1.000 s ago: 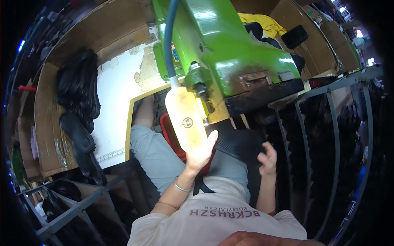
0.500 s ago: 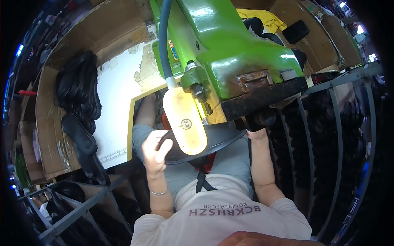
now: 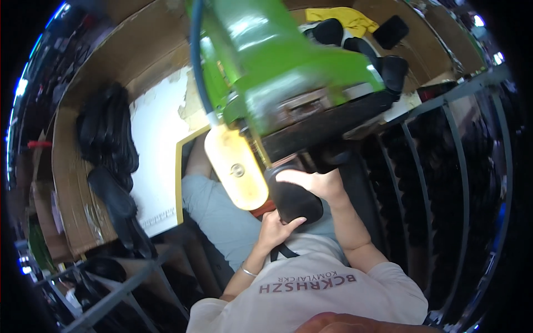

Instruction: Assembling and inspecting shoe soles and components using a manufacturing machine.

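Just below the head of a green sewing machine (image 3: 311, 72), I hold a black shoe sole (image 3: 300, 204) in both hands. My left hand (image 3: 275, 229) is closed on its near end, with the thumb lying on top. My right hand (image 3: 313, 183) grips the right and far part, its thumb stretched across the upper face. The far tip of the sole reaches close to the machine's needle area, and I cannot tell whether they touch. A lit, long oval lamp (image 3: 237, 169) hangs at the sole's left.
A stack of black soles (image 3: 105, 127) lies on the left of the white tabletop (image 3: 158, 139), inside a cardboard wall (image 3: 72, 183). More black pieces (image 3: 327, 32), a yellow cloth (image 3: 344, 19) and a dark phone-like slab (image 3: 391, 32) lie behind the machine. Metal racks (image 3: 455, 133) flank me.
Both hands have come together in front of the machine. The sole, earlier stretched sideways under the lamp and machine head, now points lengthwise away from me. The whole view has shifted slightly.
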{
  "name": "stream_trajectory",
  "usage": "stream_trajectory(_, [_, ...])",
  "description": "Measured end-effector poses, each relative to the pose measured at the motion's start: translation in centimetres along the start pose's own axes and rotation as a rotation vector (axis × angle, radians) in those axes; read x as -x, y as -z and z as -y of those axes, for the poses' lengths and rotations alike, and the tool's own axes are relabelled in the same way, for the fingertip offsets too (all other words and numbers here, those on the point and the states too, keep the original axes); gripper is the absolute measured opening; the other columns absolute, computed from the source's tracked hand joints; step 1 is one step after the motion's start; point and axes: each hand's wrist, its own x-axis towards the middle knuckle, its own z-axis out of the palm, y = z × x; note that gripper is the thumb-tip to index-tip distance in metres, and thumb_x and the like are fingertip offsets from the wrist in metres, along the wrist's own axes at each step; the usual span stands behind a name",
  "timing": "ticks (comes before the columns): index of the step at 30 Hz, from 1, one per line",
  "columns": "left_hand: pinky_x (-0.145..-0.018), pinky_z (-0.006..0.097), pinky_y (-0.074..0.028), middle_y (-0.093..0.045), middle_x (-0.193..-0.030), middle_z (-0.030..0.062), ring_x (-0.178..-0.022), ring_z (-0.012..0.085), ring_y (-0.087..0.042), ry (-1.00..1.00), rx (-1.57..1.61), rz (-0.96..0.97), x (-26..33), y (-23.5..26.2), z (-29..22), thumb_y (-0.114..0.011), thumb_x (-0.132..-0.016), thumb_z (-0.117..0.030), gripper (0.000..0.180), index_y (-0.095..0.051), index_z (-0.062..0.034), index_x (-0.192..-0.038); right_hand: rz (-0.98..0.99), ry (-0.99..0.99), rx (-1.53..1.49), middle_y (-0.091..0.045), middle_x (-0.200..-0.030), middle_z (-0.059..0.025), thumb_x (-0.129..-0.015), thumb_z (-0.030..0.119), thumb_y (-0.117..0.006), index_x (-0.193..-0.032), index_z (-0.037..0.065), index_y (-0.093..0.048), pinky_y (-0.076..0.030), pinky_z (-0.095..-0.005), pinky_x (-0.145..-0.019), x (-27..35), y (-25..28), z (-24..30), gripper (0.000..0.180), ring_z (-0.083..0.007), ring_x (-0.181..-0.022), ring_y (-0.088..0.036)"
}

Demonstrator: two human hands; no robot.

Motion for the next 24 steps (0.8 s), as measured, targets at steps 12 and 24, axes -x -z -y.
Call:
stream_trajectory(12, [-0.101,0.049,-0.030,-0.046,-0.131,0.0159,-0.122,0.0325,-0.041,0.131,-1.151,-1.560,0.3,31.1,9.6,-0.063,-0.082,-0.043,0.058,-0.049,-0.0080,-0.126,-0.758,0.088,-0.677,-0.057,-0.099,-0.0205,-0.086,0.004,-0.055,-0.124,-0.001,-0.037,-0.056,-0.0347,-0.050,-4.0,14.9,-0.9,0.043,-0.0309,-0.064,-0.065])
stream_trajectory(24, [-0.094,0.060,-0.033,-0.035,-0.139,0.0178,-0.126,0.0385,-0.034,0.760,-1.294,-1.684,1.3,31.8,7.2,-0.069,-0.077,-0.036,0.054,-0.050,-0.0211,-0.125,-0.820,0.106,-1.182,-0.042,-0.116,-0.0191,-0.089,0.005,-0.057,-0.138,0.012,-0.010,-0.051,-0.0494,-0.085,-11.9,11.3,-8.4,0.069,-0.0391,-0.098,-0.056])
